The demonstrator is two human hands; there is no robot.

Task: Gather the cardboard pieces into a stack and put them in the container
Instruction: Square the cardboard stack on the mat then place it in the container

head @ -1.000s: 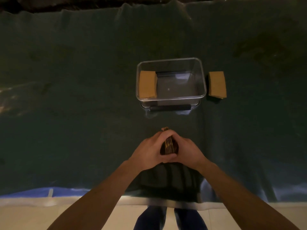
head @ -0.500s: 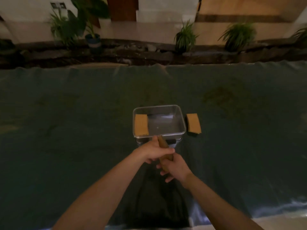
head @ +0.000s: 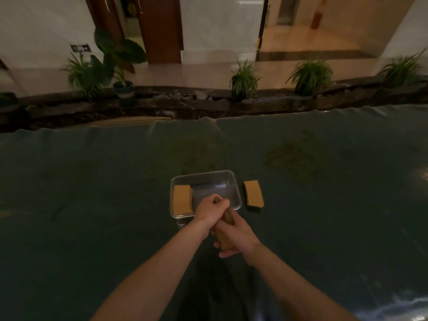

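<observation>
Your left hand (head: 212,210) and your right hand (head: 234,237) both have their fingers wrapped tight around the cardboard stack (head: 226,224). You hold it up on its edge, over the near rim of the clear container (head: 235,188). One pile (head: 181,199) already lies inside on the left. Another pile (head: 253,193) sits outside, just beside the right wall. If you loosen your grip too soon, the pieces could fan out and spill. The stack could also bump the rim and push the container away.
</observation>
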